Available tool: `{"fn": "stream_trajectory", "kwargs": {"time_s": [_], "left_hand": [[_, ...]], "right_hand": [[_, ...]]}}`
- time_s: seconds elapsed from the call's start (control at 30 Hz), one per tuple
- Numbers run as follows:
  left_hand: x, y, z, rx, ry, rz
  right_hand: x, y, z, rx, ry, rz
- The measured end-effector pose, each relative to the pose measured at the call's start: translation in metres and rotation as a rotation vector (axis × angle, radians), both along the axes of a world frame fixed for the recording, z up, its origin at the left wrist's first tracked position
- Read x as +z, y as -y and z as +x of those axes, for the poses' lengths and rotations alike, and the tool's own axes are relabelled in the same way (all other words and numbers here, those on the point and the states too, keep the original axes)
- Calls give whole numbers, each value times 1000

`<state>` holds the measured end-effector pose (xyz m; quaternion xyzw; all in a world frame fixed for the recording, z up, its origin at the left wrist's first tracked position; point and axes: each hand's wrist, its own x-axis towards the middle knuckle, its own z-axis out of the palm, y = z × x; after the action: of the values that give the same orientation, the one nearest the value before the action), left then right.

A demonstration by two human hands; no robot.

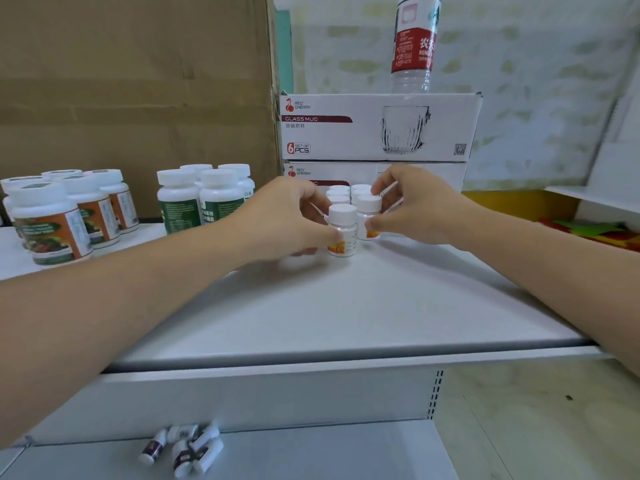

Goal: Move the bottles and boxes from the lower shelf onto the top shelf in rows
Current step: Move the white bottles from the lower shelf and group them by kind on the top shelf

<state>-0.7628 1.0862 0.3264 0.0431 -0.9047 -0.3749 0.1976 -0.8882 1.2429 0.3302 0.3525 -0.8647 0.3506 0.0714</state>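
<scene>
On the white top shelf (346, 306) stand two short rows of small white bottles with orange labels. My left hand (294, 216) grips the front left small bottle (342, 233) with thumb and fingers. My right hand (415, 206) grips the front right small bottle (369, 216) beside it. Several more small bottles (346, 194) stand right behind these two. Several small dark-labelled bottles (187, 448) lie on their sides on the lower shelf (311, 455).
Orange-labelled large bottles (52, 223) and green-labelled large bottles (201, 199) stand at the left of the top shelf. A big cardboard box (131, 81) rises behind them. Two stacked glass-mug boxes (377, 126) carry a water bottle (414, 43).
</scene>
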Motion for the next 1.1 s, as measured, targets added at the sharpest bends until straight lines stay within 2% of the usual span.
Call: {"fn": "stream_trajectory", "kwargs": {"time_s": [0.17,0.4,0.5,0.63,0.73,0.87,0.93,1.1], "left_hand": [[-2,-2,-1,25,-18,-62],[-4,1,-3,52,-23,-24],[-6,2,-6,52,-23,-79],[-6,6,-7,60,-3,-126],[-2,7,-2,91,45,-257],[16,8,20,99,265,-600],[26,14,42,82,314,-679],[37,42,116,47,367,-769]], "right_hand": [[-1,1,1,-3,-4,-3],[-2,1,2,10,10,-9],[-2,0,2,9,20,8],[1,-5,2,-12,30,130],[7,-8,8,-100,1,341],[19,-15,34,-144,-140,686],[26,-22,57,-97,-133,723],[32,-28,119,-49,-178,641]]}}
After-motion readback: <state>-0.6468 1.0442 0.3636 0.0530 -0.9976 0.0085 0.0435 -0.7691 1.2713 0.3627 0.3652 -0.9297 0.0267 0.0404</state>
